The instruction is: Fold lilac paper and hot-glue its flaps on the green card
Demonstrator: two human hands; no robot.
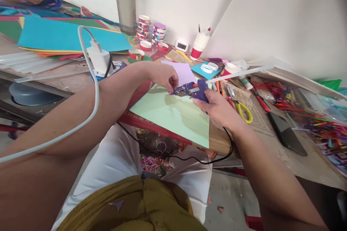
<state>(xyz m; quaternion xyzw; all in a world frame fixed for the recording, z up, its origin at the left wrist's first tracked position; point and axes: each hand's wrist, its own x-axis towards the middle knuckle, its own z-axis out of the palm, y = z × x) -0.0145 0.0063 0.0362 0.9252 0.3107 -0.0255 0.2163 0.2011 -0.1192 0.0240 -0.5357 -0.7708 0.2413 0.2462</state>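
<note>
My right hand (218, 106) is wrapped round a dark blue hot glue gun (199, 90), its nozzle pointing left. A long translucent glue stick (244, 72) juts out of the gun's back end. My left hand (164, 75) is closed in a pinch right at the nozzle; what its fingertips hold is too small and partly hidden to make out. Beneath both hands lies a pale green sheet of paper (173, 115), with a lilac sheet (180, 71) behind it. A black cord (189, 158) hangs below the table edge near the gun.
Yellow-handled scissors (245, 112) and a black phone (286, 133) lie at right. Stacked paper cups (200, 45), a small clock (181, 46) and decorated paper rings (143, 27) stand at the back. A white charger (100, 59) with its cable and blue paper sheets (70, 34) are at left.
</note>
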